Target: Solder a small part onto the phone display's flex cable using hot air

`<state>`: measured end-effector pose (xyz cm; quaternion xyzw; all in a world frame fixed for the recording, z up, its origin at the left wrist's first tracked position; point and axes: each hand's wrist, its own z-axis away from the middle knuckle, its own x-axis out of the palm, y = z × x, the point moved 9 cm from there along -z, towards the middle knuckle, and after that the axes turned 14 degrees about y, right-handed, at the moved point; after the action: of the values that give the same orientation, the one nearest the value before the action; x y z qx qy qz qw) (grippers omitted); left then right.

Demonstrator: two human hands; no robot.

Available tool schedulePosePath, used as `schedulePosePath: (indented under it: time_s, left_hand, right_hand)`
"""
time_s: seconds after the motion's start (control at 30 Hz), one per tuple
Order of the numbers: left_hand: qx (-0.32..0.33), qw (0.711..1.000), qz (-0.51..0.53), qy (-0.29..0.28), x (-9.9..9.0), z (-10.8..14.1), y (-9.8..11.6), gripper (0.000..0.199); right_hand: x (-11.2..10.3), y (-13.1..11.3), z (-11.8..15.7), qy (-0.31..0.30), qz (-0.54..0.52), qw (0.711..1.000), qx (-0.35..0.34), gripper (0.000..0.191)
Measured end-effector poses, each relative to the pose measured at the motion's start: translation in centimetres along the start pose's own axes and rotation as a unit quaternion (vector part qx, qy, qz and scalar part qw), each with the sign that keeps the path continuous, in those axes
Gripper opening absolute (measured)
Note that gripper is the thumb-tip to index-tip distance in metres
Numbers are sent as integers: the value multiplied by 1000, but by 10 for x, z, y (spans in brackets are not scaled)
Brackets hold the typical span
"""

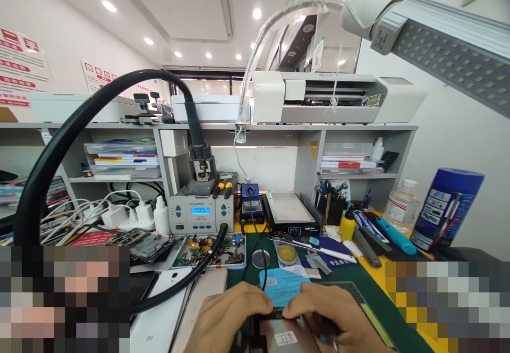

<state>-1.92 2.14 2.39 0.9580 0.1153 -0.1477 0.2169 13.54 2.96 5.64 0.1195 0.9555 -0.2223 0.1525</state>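
At the bottom centre, a dark flat device [292,332] with a white sticker on its metallic back lies between my two hands. My left hand [233,313] is bent round its upper left side, thumb and fingertips pressed on the top edge. From the other side, my right hand [338,310] grips the same top edge with curled fingers. The device's lower part runs out of the picture. Just beyond my fingertips is a light blue card [282,284] on the green mat [247,276], with a thin black cable hanging over it.
A thick black hose [51,145] arches across the left to a rework station [201,213]. Phones [159,310] lie left of my hands, behind them a parts tray [217,251]. Tools, bottles and a blue canister [448,209] stand at the right. Blurred blocks cover both lower corners.
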Motion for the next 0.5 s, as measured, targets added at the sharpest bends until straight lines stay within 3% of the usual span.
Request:
schedulePosePath:
  time_s: [0.17, 0.5]
  left_hand:
    - [40, 999, 10, 35, 1, -5, -4, 19]
    - [23, 1000, 8, 11, 4, -5, -8, 14]
  right_hand:
    - [1, -1, -6, 30, -12, 999, -1, 17]
    - [4, 0, -4, 27, -24, 999, 7, 19]
